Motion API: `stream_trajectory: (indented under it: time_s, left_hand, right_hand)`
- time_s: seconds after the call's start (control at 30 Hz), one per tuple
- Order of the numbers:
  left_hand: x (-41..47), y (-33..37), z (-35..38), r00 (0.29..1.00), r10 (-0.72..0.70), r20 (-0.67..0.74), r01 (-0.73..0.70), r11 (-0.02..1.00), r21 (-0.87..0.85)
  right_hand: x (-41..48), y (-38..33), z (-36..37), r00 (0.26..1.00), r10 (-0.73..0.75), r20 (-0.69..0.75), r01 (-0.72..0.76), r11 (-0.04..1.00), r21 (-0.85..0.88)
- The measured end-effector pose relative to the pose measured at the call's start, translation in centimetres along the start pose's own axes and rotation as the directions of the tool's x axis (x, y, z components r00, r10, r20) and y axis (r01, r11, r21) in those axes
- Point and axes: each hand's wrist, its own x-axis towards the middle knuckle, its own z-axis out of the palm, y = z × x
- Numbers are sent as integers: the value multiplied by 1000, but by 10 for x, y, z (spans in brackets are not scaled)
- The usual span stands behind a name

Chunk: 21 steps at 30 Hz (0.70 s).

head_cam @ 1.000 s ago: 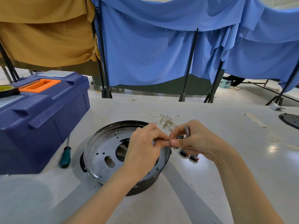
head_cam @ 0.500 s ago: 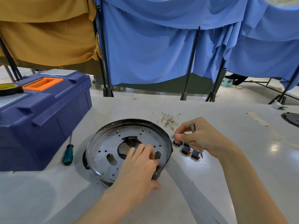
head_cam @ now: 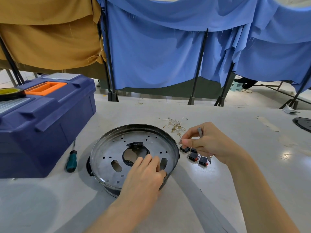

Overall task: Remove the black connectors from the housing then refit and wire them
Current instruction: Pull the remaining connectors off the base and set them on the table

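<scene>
The housing (head_cam: 116, 147) is a round, shallow metal pan with a holed plate, lying on the table before me. My left hand (head_cam: 144, 177) holds its near right rim, fingers on the plate and thumb outside the wall. Three black connectors (head_cam: 193, 156) with red faces lie on the table just right of the housing. My right hand (head_cam: 208, 143) hovers over them, shut around a thin grey tool (head_cam: 199, 132), with thumb and forefinger pinched on something too small to tell. A heap of small wire terminals (head_cam: 175, 126) lies beyond the hand.
A blue toolbox (head_cam: 47, 118) with an orange handle stands at the left, a tape roll (head_cam: 10, 93) on its lid. A green-handled screwdriver (head_cam: 71, 161) lies beside it. A black round part (head_cam: 303, 123) sits at the right edge. Blue and tan cloth screens hang behind the table.
My hands, joined at the fingertips over the housing, have parted. The left dropped onto the housing's near rim; the right moved right, over the connectors.
</scene>
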Motion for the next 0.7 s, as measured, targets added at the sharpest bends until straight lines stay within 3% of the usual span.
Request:
stream_trajectory:
  time_s: [0.33,0.57,0.7]
  left_hand:
    - [14,-2,0,986,-78,148,73,997,39]
    - [30,-5,-10,995,-72,72,77,995,-67]
    - [49,-23,-39,992,-111,60,122,960,-252]
  right_hand:
    - [-1,0,0,1000,-8,11,8,1000,-3]
    - [-7,-4,-1,1000,7,-18,-6,1000,10]
    - [-11,-9,0,999,2,-50,-1,1000,26]
